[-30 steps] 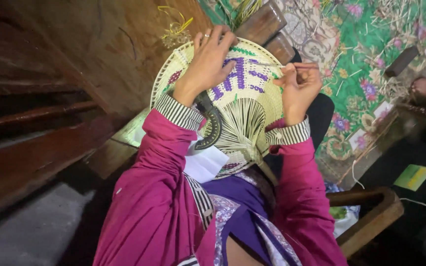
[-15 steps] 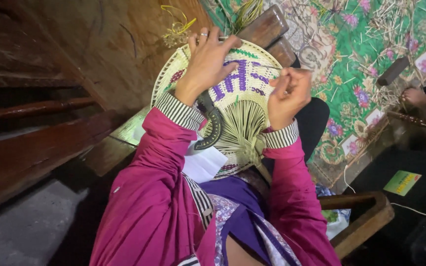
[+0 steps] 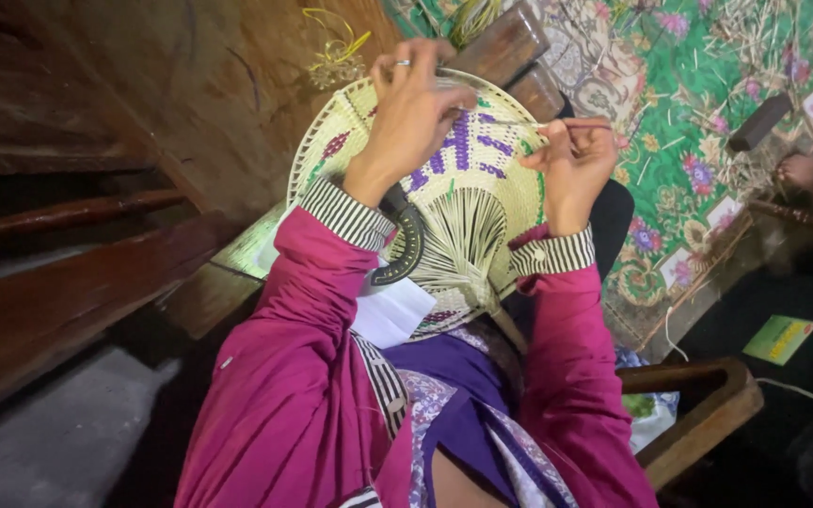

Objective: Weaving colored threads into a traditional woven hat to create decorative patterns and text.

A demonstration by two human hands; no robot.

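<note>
A round woven straw fan (image 3: pixel 468 221), pale yellow with purple and green patterns, rests on my lap. My left hand (image 3: pixel 416 108), with a ring on one finger, lies over the fan's upper rim and grips it. My right hand (image 3: pixel 571 155) is at the fan's right edge, its fingers pinched on a thin straw strand (image 3: pixel 519 122) that runs across to the left hand. Both arms wear magenta sleeves with striped cuffs. A dark curved tool (image 3: pixel 406 249) lies under my left wrist.
A floral green mat (image 3: pixel 708 113) strewn with straw covers the floor at the right. Another person's foot (image 3: pixel 806 171) rests at its far right edge. Dark wooden steps (image 3: pixel 77 254) are on the left. A wooden frame (image 3: pixel 708 414) and a green card (image 3: pixel 780 339) lie at lower right.
My right hand has shifted slightly right along the fan's edge, drawing the straw strand out. My left hand stays on the upper rim. The view has tilted a little.
</note>
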